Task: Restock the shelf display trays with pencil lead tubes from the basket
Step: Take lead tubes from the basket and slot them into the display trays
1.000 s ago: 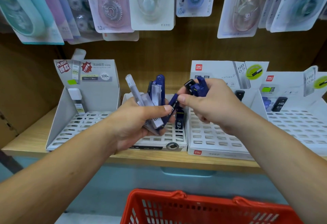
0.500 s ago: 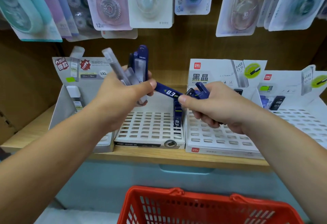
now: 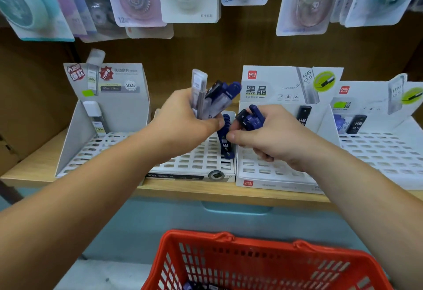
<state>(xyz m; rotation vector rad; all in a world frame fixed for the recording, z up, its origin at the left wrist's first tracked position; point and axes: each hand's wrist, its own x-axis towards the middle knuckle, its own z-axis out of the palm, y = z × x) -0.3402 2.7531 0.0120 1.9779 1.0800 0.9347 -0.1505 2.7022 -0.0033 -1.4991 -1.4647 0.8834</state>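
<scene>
The job looks only just begun: the display trays (image 3: 377, 152) are mostly bare holes. The left hand (image 3: 183, 118) grips a bunch of clear and blue lead tubes (image 3: 204, 97) that stick up above its fingers. The right hand (image 3: 270, 138) pinches dark blue tubes (image 3: 250, 118). One blue tube (image 3: 225, 143) stands in the middle tray (image 3: 194, 163), between both thumbs. The red basket (image 3: 263, 264) sits below.
</scene>
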